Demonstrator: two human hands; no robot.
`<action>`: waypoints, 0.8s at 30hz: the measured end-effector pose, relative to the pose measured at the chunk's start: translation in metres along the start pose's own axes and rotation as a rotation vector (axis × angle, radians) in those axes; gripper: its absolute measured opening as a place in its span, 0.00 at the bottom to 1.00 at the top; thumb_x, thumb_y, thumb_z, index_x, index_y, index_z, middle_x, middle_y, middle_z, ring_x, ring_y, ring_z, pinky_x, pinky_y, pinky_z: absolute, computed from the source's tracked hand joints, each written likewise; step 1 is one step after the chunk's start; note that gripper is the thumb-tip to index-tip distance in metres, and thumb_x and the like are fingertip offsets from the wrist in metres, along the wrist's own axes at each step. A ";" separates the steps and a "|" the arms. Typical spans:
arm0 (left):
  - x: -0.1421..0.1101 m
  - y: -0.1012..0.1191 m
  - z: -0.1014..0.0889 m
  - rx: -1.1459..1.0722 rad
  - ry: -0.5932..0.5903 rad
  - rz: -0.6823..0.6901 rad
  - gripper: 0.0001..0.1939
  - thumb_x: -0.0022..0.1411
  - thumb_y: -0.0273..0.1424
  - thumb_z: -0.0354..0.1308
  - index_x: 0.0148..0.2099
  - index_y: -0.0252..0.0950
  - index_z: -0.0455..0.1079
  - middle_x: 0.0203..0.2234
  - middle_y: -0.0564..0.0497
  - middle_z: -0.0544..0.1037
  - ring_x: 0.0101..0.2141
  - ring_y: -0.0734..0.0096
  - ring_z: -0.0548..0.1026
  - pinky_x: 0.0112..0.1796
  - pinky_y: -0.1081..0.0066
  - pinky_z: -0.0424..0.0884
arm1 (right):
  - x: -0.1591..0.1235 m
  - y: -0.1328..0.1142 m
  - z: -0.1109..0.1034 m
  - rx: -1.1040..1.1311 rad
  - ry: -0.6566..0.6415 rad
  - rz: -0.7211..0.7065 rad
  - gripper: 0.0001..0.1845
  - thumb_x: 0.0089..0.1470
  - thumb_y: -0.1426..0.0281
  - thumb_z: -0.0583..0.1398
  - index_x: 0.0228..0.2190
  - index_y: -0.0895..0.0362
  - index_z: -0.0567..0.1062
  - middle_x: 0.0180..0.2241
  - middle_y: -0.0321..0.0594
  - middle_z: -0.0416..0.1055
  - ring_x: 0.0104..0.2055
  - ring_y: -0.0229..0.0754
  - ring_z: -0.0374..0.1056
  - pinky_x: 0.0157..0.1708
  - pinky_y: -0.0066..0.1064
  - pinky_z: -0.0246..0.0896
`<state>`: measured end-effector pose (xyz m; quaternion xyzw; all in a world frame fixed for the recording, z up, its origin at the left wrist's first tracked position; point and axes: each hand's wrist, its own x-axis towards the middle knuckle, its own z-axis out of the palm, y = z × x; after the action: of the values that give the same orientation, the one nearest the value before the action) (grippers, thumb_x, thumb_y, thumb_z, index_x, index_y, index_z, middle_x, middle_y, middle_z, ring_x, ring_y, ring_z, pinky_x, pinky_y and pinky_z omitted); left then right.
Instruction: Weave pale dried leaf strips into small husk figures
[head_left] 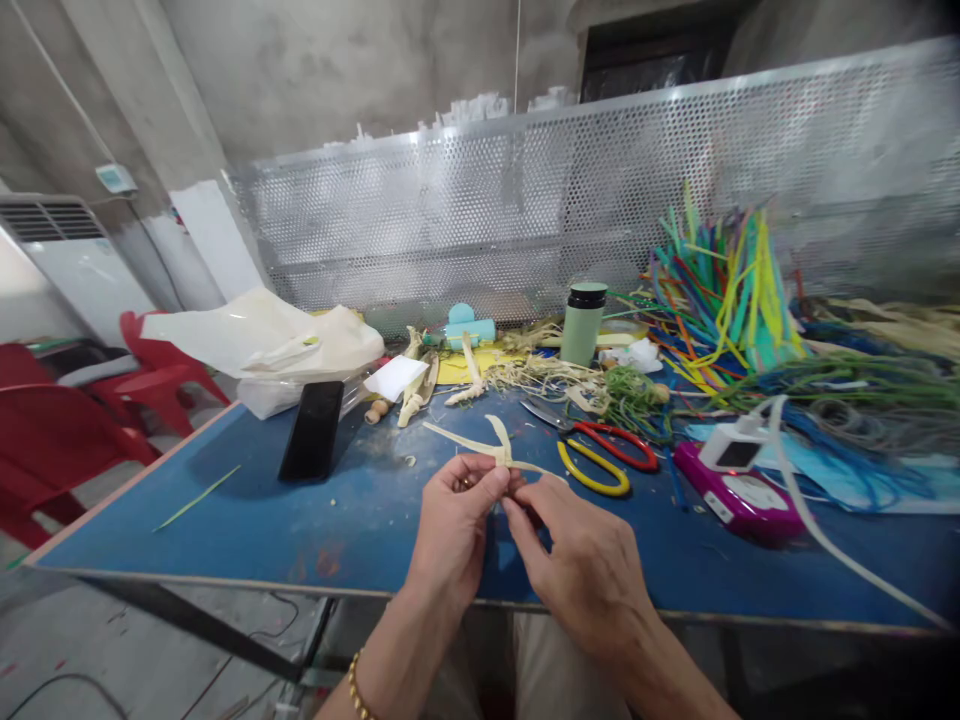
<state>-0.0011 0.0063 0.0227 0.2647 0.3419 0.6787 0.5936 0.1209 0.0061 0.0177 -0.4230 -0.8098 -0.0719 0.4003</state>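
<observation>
My left hand [456, 525] and my right hand [581, 560] meet above the front of the blue table [247, 510]. Both pinch a small piece made of pale straw strips [496, 447], whose ends fan out above my fingers. The left thumb and fingers close on the strip's knot. The right fingertips grip it from the right side. Red and yellow scissors [600, 455] lie just beyond my right hand. A black phone [312, 430] leans upright to the left.
A green flask [583, 322], loose straw [540, 375], a bundle of coloured strips [720, 290], a magenta device [739, 495] with a white cable, a plastic bag [262, 345] and red chairs [67, 410] surround the work spot. A perforated metal screen [525, 210] backs the table.
</observation>
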 end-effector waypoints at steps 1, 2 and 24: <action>-0.001 0.000 0.000 0.001 0.010 -0.001 0.18 0.40 0.31 0.74 0.32 0.33 0.70 0.26 0.49 0.78 0.29 0.72 0.76 0.35 0.72 0.70 | 0.000 0.000 0.000 0.002 -0.012 0.008 0.10 0.60 0.69 0.54 0.29 0.56 0.74 0.27 0.42 0.75 0.26 0.40 0.69 0.27 0.31 0.52; -0.002 0.000 0.000 0.003 0.020 -0.001 0.18 0.40 0.31 0.74 0.32 0.33 0.70 0.26 0.50 0.78 0.29 0.71 0.76 0.35 0.71 0.70 | 0.000 0.001 -0.001 0.005 -0.028 0.016 0.10 0.60 0.69 0.55 0.29 0.56 0.73 0.27 0.41 0.75 0.26 0.40 0.68 0.27 0.31 0.52; -0.011 0.008 0.010 -0.010 0.075 0.026 0.15 0.42 0.30 0.73 0.30 0.29 0.73 0.26 0.47 0.80 0.27 0.73 0.76 0.32 0.74 0.70 | -0.022 -0.010 0.000 0.291 -0.120 0.015 0.13 0.60 0.73 0.52 0.23 0.55 0.62 0.23 0.35 0.65 0.22 0.35 0.58 0.25 0.29 0.46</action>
<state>0.0028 -0.0033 0.0354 0.2404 0.3572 0.6974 0.5729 0.1204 -0.0139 0.0047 -0.3701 -0.8309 0.0743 0.4089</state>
